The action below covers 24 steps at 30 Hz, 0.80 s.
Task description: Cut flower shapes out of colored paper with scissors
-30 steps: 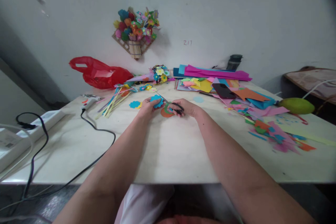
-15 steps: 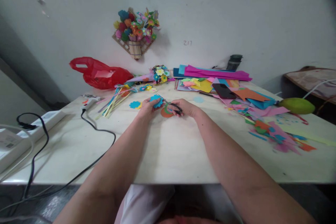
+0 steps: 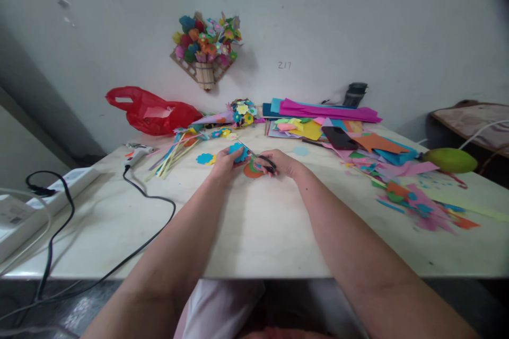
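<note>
My left hand [image 3: 224,163] pinches a blue scalloped paper flower [image 3: 237,152] at the middle of the table. My right hand [image 3: 278,163] is closed on the black handles of the scissors [image 3: 267,163], whose blades point up and left beside the flower's right edge. Under and between the hands lie an orange paper circle [image 3: 253,171] and a green one, partly covered. A second blue paper flower [image 3: 204,159] rests just left of my left hand, with a yellow piece partly hidden beside it.
Left are a red plastic bag [image 3: 159,114], paper strips [image 3: 175,156], a glue gun [image 3: 137,155] with its cord and a power strip [image 3: 59,193]. Right are stacked coloured sheets [image 3: 326,111], a phone [image 3: 339,137], paper scraps [image 3: 421,206] and a green oval object [image 3: 449,160].
The blue flower in my left hand has shifted and turned very slightly to the right. My right hand and the scissors have hardly moved.
</note>
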Available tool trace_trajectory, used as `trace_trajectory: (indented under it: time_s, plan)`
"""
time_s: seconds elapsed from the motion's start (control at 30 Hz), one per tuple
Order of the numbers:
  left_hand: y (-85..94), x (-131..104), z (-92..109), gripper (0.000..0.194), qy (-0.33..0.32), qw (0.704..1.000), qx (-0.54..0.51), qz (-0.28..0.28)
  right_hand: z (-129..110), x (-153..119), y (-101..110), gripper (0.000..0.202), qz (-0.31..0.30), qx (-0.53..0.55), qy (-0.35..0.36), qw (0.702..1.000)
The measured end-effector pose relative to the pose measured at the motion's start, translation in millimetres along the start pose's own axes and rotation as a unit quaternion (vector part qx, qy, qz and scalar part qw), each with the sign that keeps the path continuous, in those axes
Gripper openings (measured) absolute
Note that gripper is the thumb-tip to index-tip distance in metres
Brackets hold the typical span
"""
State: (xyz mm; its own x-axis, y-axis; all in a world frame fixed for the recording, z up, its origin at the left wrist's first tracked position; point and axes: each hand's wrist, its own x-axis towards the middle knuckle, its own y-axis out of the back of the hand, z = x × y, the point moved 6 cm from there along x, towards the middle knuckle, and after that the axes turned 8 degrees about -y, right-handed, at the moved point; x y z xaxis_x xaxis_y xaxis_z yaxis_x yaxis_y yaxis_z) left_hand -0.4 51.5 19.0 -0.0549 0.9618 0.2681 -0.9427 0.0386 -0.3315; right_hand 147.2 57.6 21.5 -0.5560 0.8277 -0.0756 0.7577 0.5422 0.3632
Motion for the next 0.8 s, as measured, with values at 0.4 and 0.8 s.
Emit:
trace_trajectory:
  time_s: [0.4, 0.8]
  plan:
    - [3.0, 6.0, 3.8, 0.032, -0.028, 0.998, 0.048, -0.031, -4.0, -5.9, 4.2, 0.034, 0.004, 0.024, 0.009, 1.0]
    - [-3.8, -0.9, 4.1, 0.027, 0.001, 0.996, 0.037, -0.078, -6.2, -9.4, 2.7, 0.029, -0.014, 0.009, -0.002, 1.0]
